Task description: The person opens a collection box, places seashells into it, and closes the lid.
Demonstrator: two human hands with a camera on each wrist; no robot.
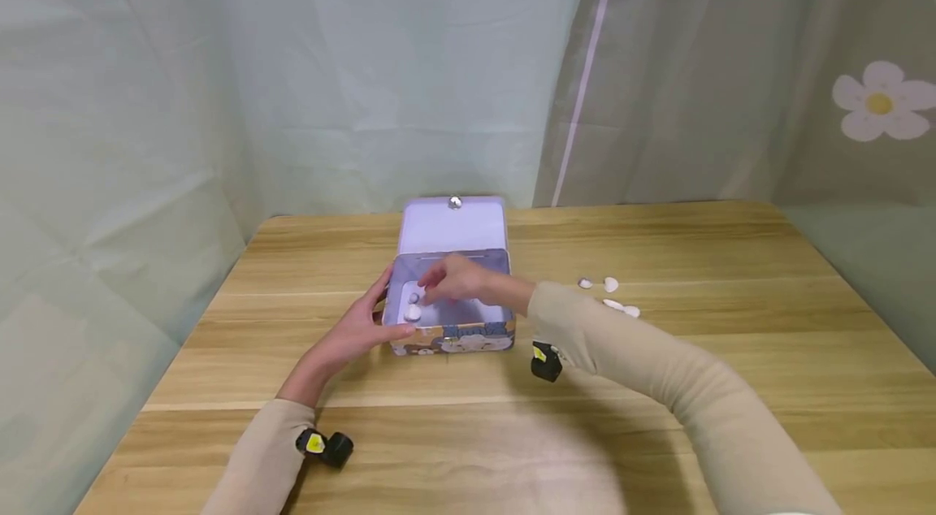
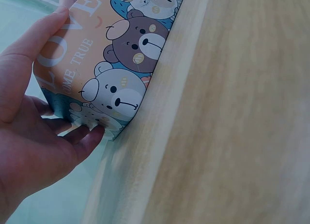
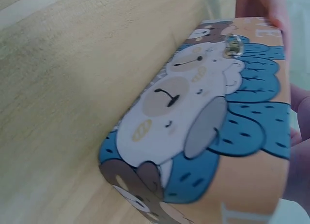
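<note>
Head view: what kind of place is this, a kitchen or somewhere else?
Probably a curtained-off work corner, not a kitchen: a bare light wooden table, pale hanging fabric curtains all around, and an open bear-printed metal tin on it.

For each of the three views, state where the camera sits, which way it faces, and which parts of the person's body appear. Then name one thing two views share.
Head: above, looking forward and down at the open tin box on the table; both arms show.
Left wrist: low beside the box's printed side; left hand touches its end.
Right wrist: low, facing the box's bear print; fingertips show.
Shared: both wrist views show the metal clasp.
</note>
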